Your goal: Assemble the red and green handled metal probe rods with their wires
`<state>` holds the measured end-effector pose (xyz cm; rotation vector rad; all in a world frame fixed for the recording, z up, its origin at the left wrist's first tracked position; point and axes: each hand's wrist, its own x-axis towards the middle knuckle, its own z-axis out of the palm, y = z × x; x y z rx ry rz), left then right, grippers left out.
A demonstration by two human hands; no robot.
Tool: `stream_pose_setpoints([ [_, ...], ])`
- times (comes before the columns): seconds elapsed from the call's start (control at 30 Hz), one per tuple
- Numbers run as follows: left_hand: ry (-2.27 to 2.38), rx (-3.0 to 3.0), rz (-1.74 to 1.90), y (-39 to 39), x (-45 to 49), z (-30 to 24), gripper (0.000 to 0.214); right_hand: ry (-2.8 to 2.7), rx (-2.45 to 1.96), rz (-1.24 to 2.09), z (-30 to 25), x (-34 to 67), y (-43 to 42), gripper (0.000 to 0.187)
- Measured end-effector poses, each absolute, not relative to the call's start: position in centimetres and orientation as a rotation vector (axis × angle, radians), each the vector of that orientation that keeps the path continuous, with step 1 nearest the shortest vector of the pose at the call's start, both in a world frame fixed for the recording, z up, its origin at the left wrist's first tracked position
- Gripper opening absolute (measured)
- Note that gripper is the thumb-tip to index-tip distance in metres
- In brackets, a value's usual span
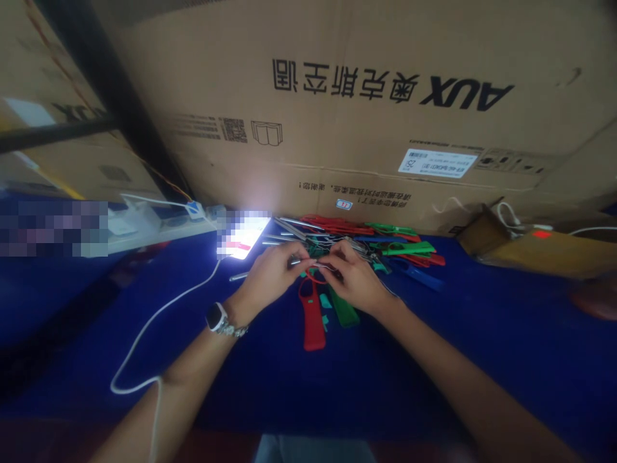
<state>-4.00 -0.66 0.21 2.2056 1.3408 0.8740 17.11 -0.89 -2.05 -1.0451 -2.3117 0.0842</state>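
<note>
In the head view my left hand [274, 273], wearing a watch, is closed on a slim metal tube [295, 262]. My right hand [354, 276] faces it, thumb and fingers pinched on a thin wire [326, 265] at the tube's end. The fingertips of both hands nearly meet. Below them on the blue cloth lie a red long-lighter casing [314, 321] with a finger hole and a green casing [346, 310], partly under my right hand. Small teal pieces [326, 301] sit between the two.
Behind my hands spreads a pile of red casings [337, 225], green casings [417, 248], blue ones and metal tubes. A lit phone [250, 235] stands at left, with a white cable [144, 328] crossing my left forearm. A large cardboard box [337, 141] walls the back. An open carton [530, 251] stands right.
</note>
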Motion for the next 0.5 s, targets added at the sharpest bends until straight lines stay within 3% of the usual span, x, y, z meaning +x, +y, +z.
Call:
stream_pose_setpoints([
  [0.23,1.277,2.275,1.132,-0.65,-3.94,-0.08,0.013,-2.228,-1.035,0.046,-1.64,16.89,-1.16,0.023],
  [0.5,1.267,2.099,1.072,-0.31,-4.06,-0.57,0.018,-2.202,-0.929,0.014,-1.89,17.08,-1.04,0.025],
])
